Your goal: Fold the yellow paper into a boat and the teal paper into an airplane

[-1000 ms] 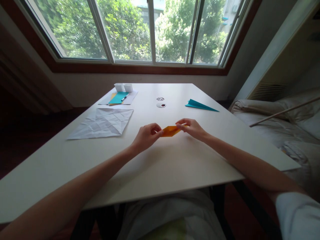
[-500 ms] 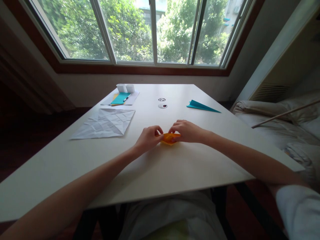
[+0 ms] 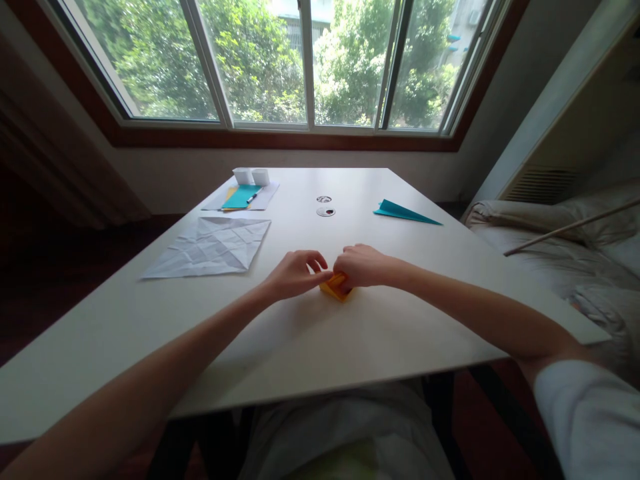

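Observation:
A small folded piece of orange paper is between my hands, just above or on the white table. My right hand is closed on its right side, fingers curled over the upper edge. From the left, my left hand pinches or presses the paper's left corner with the thumb, its other fingers arched above. Part of the orange paper is hidden behind the right hand's fingers.
A creased white sheet lies left of my hands. Farther back are teal paper, a pen and two small white paper boxes. A teal paper plane lies at right, two round grommets mid-table.
My right hand has moved slightly left and curled its fingers in. The orange paper has turned and looks narrower, its tip pointing lower. My left hand's fingers have lifted a little.

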Available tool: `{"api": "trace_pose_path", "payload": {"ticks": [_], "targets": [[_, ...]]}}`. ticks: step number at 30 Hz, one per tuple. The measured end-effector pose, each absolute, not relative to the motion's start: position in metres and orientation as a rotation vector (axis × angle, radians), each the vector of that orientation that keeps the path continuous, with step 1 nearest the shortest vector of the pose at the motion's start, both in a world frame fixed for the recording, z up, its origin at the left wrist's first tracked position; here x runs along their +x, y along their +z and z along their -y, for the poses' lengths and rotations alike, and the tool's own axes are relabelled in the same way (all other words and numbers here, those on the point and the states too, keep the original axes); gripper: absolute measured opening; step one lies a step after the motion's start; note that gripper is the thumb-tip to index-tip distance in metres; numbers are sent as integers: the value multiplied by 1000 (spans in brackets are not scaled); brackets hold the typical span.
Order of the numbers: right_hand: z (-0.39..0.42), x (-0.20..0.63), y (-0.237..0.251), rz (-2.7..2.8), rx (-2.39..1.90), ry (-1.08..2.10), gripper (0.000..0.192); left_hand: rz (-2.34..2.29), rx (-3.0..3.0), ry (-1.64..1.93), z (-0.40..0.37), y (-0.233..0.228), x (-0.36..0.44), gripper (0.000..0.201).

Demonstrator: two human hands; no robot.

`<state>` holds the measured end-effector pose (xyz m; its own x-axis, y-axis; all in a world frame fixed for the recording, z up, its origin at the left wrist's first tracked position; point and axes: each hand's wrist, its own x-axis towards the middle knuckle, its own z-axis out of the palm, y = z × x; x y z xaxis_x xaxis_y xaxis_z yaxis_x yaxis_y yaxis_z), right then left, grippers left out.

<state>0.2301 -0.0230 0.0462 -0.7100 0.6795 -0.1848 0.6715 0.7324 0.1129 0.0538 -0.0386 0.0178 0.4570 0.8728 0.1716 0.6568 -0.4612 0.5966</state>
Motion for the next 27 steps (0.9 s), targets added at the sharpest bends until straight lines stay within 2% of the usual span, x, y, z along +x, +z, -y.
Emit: {"api": "trace_pose_path", "payload": {"ticks": [10,18,22,27], "targets": [[25,227,43,-2750,1118,78,16,-1247,2309,552,33,18,47,30],[19,242,52,-2823,1049,80,15,-1285,2195,632,37,30,48,42],[-18,285,69,-2743,1377,216,20,-1362,2122,671,37,34,47,47],[-78,359,74,-2333,1694,362,25,-1401,2162,620,33,32,47,46]]}}
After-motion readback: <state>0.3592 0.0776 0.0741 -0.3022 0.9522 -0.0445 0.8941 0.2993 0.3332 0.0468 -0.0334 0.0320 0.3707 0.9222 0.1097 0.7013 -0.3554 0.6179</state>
